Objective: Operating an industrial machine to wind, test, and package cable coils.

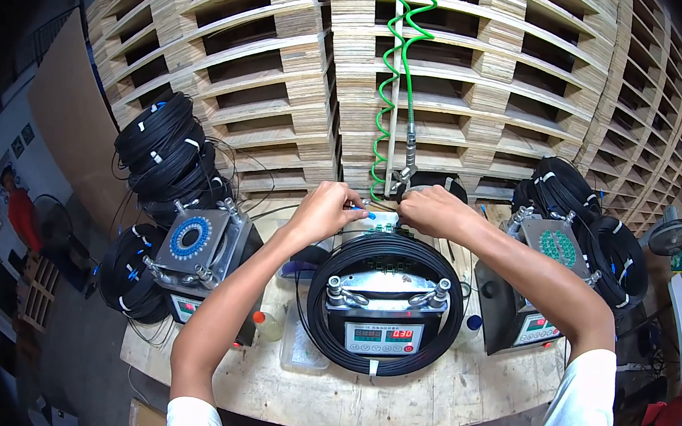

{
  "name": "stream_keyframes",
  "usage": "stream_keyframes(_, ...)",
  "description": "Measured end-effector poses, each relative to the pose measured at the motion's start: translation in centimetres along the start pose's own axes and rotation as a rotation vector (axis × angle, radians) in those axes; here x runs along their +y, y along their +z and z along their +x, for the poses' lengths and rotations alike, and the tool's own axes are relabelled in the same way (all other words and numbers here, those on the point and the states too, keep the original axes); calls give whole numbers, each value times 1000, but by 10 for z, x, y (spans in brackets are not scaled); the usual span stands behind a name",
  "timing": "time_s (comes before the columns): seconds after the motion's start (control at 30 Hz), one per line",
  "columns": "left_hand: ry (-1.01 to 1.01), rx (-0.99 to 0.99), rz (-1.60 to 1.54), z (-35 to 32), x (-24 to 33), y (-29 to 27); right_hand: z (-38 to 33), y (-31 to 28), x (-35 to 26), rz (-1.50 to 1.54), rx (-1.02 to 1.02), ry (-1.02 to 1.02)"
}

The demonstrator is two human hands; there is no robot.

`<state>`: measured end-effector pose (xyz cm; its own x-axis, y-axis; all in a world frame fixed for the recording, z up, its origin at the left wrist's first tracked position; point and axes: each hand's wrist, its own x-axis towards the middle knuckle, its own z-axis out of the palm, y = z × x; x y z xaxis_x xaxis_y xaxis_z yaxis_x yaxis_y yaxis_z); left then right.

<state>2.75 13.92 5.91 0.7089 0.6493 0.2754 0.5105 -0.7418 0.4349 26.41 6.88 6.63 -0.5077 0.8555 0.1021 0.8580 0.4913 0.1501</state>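
Note:
My left hand (328, 212) pinches a small blue connector (370, 215) between thumb and fingertips, behind the middle machine. Close beside it, my right hand (436, 212) has its fingers curled together, and whatever is in them is hidden. Below both hands a coil of black cable (319, 292) hangs around the middle machine (384, 338), which has a lit display and metal clamp posts. Small green pieces (380, 229) show at the machine's back, just under my hands.
A machine with a ring of blue connectors (191, 236) stands left; one with green pieces (559, 247) stands right. Black cable coils (170, 149) are piled beside them. A green spiral air hose (385, 95) hangs before stacked pallets (256, 68). A clear tray (302, 348) and small bottles (269, 326) sit nearby.

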Motion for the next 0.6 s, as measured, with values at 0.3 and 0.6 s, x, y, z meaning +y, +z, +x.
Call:
stream_keyframes(0.3, -22, -12, -4, -3, 4, -5, 14, -23, -16, -112, -221, -19)
stream_keyframes(0.6, 17, 6, -20, -4, 0, -5, 34, -18, -36, -196, -286, -11)
